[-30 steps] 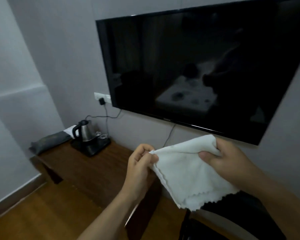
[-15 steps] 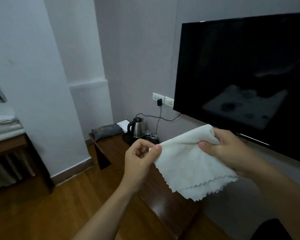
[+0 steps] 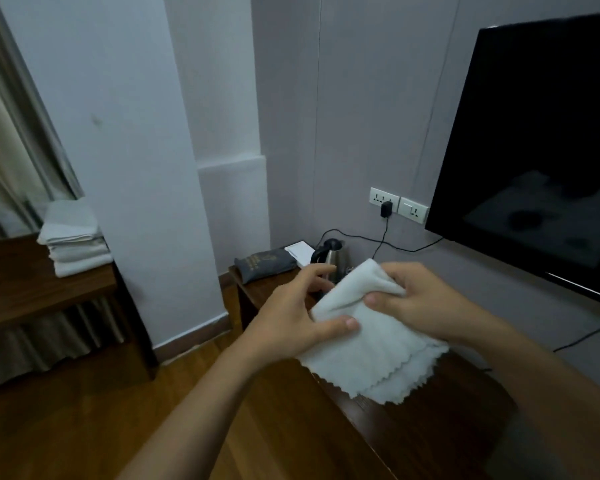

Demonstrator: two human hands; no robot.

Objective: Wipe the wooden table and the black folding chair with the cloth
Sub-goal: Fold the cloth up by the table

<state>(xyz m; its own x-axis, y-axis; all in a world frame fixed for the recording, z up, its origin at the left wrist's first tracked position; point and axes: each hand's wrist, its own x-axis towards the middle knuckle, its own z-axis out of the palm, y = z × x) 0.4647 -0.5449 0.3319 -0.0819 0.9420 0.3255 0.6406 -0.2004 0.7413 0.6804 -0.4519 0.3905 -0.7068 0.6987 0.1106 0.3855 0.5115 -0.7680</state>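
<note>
A white cloth (image 3: 371, 351) with a scalloped edge hangs in the air above the dark wooden table (image 3: 430, 431). My right hand (image 3: 420, 303) pinches its bunched top edge. My left hand (image 3: 295, 317) holds the cloth's left side, thumb pressed on the fabric and fingers spread behind it. The table runs along the wall from lower right to the far corner. The black folding chair is out of view.
A steel kettle (image 3: 333, 258), a dark pouch (image 3: 264, 265) and a white card (image 3: 300, 252) sit at the table's far end. A wall-mounted TV (image 3: 541, 150) hangs at right above the table. Folded white towels (image 3: 73, 237) lie on a wooden shelf at left.
The view has swung left, so the TV slid right and the towel shelf came in. My hands have drawn closer together, bunching the cloth; the chair has left the view.
</note>
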